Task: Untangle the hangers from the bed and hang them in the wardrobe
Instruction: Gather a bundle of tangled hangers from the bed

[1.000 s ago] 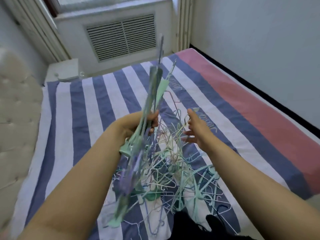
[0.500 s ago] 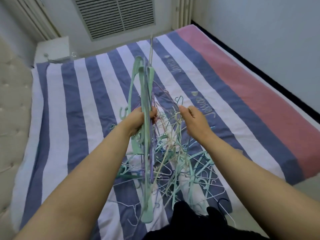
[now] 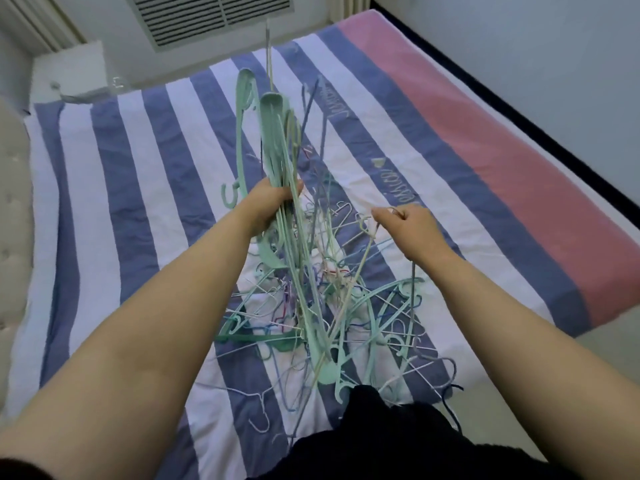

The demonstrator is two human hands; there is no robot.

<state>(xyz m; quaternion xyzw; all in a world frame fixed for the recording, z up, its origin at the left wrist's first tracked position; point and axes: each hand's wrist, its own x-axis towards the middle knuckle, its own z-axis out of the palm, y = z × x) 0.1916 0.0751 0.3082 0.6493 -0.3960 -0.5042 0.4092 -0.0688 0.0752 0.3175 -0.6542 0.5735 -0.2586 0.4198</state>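
Hangers [image 3: 311,306] tangled on bed [image 3: 138,202] (vent [image 3: 214,15] beyond).

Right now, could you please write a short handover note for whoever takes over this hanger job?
Left hand grips a bunch of hangers lifted upright above the bed.
Right hand pinches a thin wire hanger at the pile's edge.
Tangled pile lies on the bed, still snagged with the bunch.
Done: some gathered. Left: free the rest, hang all in the wardrobe, which is out of view.
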